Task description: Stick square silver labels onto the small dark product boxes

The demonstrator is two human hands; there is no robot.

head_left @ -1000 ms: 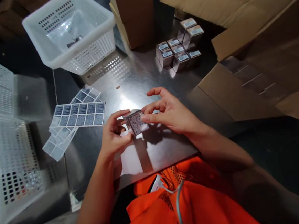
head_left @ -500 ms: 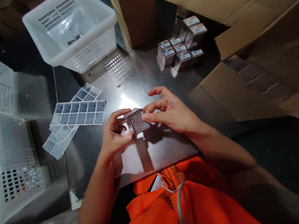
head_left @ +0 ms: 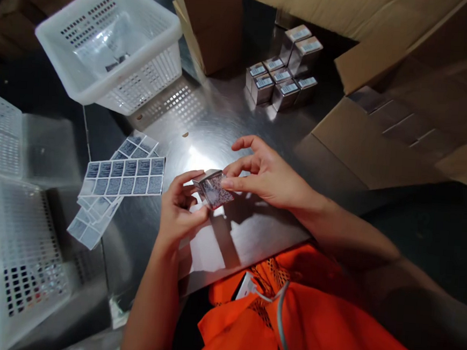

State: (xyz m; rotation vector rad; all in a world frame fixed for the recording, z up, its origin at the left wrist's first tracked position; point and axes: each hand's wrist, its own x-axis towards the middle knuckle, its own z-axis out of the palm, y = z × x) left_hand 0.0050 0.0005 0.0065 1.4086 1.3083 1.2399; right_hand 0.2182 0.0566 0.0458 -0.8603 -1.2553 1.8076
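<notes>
A small silvery box (head_left: 209, 177) with a face of dense small print (head_left: 218, 194) is tilted between my hands, just above the metal table. My left hand (head_left: 182, 206) grips its left side, thumb in front and fingers curled behind. From the right, my right hand (head_left: 258, 171) pinches the printed face's upper right corner between thumb and index finger, its other fingers raised. Whether that print is a separate label cannot be made out. Left of my hands lie overlapping sheets of printed stickers (head_left: 124, 177).
Several silvery boxes with barcode labels (head_left: 282, 75) stand at the back. An open carton (head_left: 353, 141) on the right holds more boxes. A white perforated basket (head_left: 160, 75) stands back left, and further white baskets (head_left: 37, 256) sit at the left edge of the metal table (head_left: 221, 125).
The printed face has shifted its tilt slightly and catches the light differently, with a reddish tint along its lower edge. Both hands stay almost in the same place.
</notes>
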